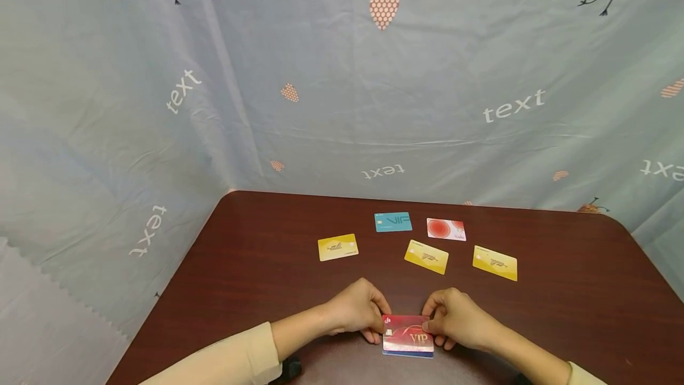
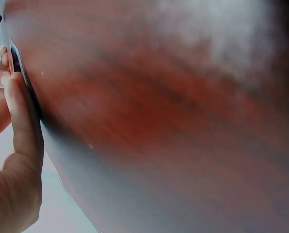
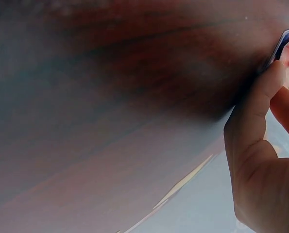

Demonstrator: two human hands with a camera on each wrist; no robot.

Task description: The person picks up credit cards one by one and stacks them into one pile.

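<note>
Near the front of the table, a red VIP card (image 1: 406, 334) lies over a blue card (image 1: 408, 354), whose lower edge peeks out below it. My left hand (image 1: 359, 309) pinches the stacked cards by their left side. At the right side my right hand (image 1: 464, 321) grips them, its thumb over the red face. In the left wrist view, thumb and fingers of the left hand (image 2: 23, 145) meet at the thin edge of the stack (image 2: 16, 59). Similarly, the right wrist view has the right hand (image 3: 253, 145) at the stack's edge (image 3: 282, 44).
Beyond the hands, a yellow card (image 1: 338, 248), a second yellow card (image 1: 426, 256) and a third yellow card (image 1: 495, 263) lie spread out. Farther back are a teal VIP card (image 1: 393, 222) and a white-and-red card (image 1: 446, 229). The dark table (image 1: 256, 254) meets a patterned curtain (image 1: 320, 129).
</note>
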